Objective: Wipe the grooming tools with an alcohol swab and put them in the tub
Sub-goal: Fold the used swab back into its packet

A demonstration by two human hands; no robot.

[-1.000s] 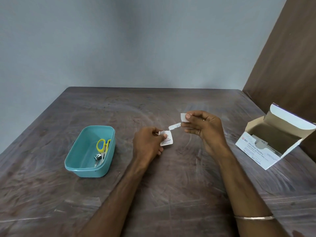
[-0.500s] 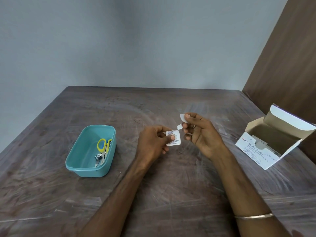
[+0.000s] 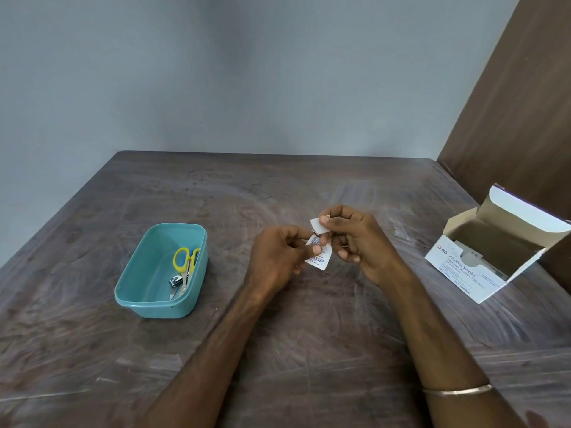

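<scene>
The small white printed foil-paper swab packet (image 3: 318, 254) is held above the dark scuffed wooden surface (image 3: 309, 350), between the two hands. It looks nearly weightless and limp, with a slick skin that probably slides under a loose pinch, so the sealed edges are the place to hold it. The left hand (image 3: 278, 257) pinches the packet's lower body between thumb and forefinger, palm turned inward. The right hand (image 3: 355, 239) pinches a white torn flap (image 3: 318, 226) at its top, its other fingers curled beneath; whether the flap is fully detached cannot be told. The swab inside would be soft and damp. The yellow-handled scissors (image 3: 185, 264) and small metal nail clipper (image 3: 176, 281) lie in the teal plastic tub (image 3: 154, 307), well to the left. An open white cardboard swab box (image 3: 482, 264) sits to the right.
</scene>
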